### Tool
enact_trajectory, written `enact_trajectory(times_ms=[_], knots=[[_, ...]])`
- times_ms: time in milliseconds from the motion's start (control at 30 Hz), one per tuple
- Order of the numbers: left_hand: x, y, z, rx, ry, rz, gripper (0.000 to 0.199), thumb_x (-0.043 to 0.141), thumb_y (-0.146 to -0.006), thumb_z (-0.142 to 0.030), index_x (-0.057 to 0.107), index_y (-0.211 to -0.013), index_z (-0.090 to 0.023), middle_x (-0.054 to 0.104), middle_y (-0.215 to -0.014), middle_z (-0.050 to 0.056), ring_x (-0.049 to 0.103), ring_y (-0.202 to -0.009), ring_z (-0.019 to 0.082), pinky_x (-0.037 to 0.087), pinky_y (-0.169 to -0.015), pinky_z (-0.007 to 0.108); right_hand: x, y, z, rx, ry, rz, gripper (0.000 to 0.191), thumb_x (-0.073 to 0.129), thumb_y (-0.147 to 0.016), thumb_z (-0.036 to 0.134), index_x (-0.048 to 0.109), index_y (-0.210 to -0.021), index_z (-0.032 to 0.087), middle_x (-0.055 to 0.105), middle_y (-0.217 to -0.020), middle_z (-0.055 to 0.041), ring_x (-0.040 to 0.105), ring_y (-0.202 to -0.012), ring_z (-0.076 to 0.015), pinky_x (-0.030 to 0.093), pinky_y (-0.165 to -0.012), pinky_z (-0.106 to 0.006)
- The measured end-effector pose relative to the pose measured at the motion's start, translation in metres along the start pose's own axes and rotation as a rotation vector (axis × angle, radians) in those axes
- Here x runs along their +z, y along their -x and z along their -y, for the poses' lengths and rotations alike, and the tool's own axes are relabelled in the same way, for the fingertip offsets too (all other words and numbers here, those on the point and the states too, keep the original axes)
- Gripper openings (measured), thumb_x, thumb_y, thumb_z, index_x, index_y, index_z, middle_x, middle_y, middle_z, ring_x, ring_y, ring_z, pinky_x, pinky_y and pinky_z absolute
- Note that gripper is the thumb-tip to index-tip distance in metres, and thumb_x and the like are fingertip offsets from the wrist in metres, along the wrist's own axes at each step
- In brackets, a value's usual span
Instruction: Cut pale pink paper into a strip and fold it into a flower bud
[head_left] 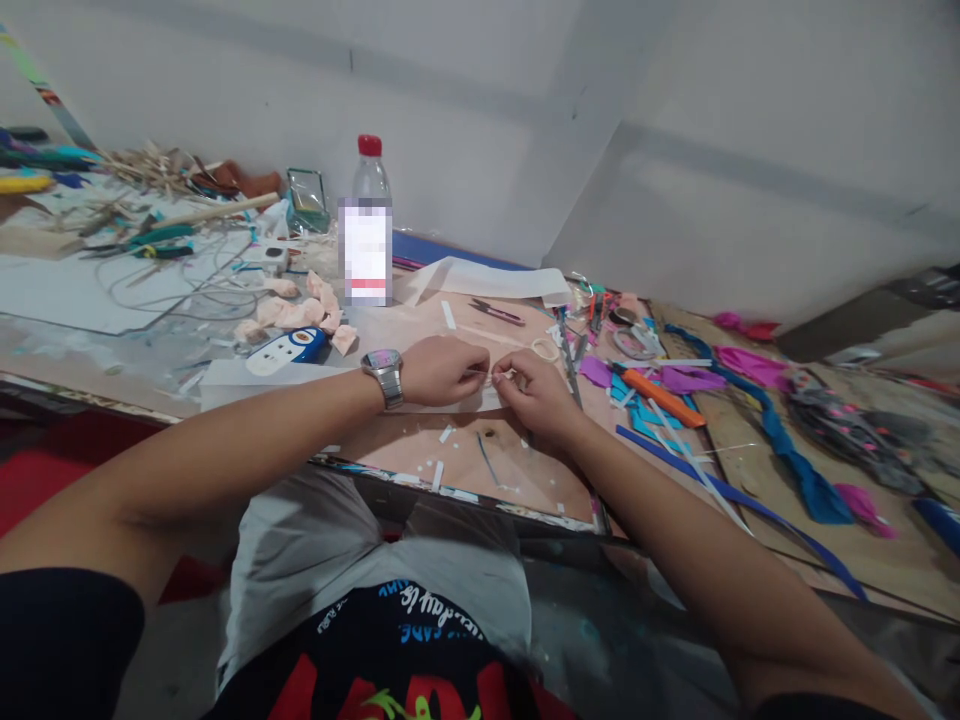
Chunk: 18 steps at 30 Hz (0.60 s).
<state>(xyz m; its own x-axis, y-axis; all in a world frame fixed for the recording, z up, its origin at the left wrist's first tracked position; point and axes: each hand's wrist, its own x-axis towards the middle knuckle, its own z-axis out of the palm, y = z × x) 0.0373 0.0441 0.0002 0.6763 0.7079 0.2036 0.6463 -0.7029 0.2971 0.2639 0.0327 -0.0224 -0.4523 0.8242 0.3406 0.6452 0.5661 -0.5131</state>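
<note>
Above the pale work board (540, 470), my left hand (448, 370) and my right hand (536, 392) meet, fingertips almost touching. Fingers of both are closed in a pinch around something small and whitish that is too small to name. A sheet of white paper (330, 376) lies under my left wrist and hand. Just beyond my right hand rests a cream-coloured ring (546, 348). Small dark snips (497, 312) lie farther back, beside a short white strip (448, 315). A thin dark stick (487, 460) and white scraps lie nearer me.
A red-capped bottle (370, 185) stands behind my left hand. Crumpled peach pieces (300, 312) and a blue-and-white socket block (289, 350) lie left. To the right are an orange cutter (664, 397), blue ribbon (795, 465) and scraps. Pliers (154, 250) lie far left.
</note>
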Motion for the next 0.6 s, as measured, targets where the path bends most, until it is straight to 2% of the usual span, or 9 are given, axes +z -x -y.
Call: enact_trajectory(times_ms=[200, 400, 600], knots=[[-0.0018, 0.0000, -0.0008, -0.030, 0.000, 0.002, 0.033, 0.050, -0.097, -0.037, 0.076, -0.108, -0.021, 0.080, -0.097, 0.008, 0.071, -0.088, 0.023, 0.041, -0.073, 0.032, -0.0023, -0.0002, 0.0023, -0.008, 0.006, 0.004, 0.025, 0.059, -0.096, 0.040, 0.072, -0.093, 0.018, 0.070, -0.092, -0.0071, 0.061, -0.090, -0.0192, 0.044, -0.086, -0.034], [-0.0050, -0.0007, -0.0024, -0.039, 0.005, 0.013, 0.036, 0.049, -0.097, -0.037, 0.079, -0.100, -0.018, 0.080, -0.092, 0.009, 0.070, -0.080, 0.020, 0.039, -0.069, 0.031, -0.0039, -0.0010, 0.0038, 0.026, 0.041, -0.019, 0.024, 0.060, -0.096, 0.038, 0.072, -0.090, 0.017, 0.071, -0.089, -0.0076, 0.060, -0.089, -0.0198, 0.043, -0.086, -0.035], [-0.0081, 0.0000, -0.0041, -0.035, 0.018, 0.009, 0.037, 0.048, -0.097, -0.037, 0.079, -0.090, -0.017, 0.079, -0.084, 0.009, 0.066, -0.072, 0.018, 0.035, -0.065, 0.031, -0.0050, -0.0007, 0.0040, 0.039, 0.049, -0.025, 0.031, 0.062, -0.095, 0.049, 0.074, -0.098, 0.020, 0.075, -0.099, -0.0070, 0.064, -0.097, -0.0223, 0.044, -0.093, -0.039]])
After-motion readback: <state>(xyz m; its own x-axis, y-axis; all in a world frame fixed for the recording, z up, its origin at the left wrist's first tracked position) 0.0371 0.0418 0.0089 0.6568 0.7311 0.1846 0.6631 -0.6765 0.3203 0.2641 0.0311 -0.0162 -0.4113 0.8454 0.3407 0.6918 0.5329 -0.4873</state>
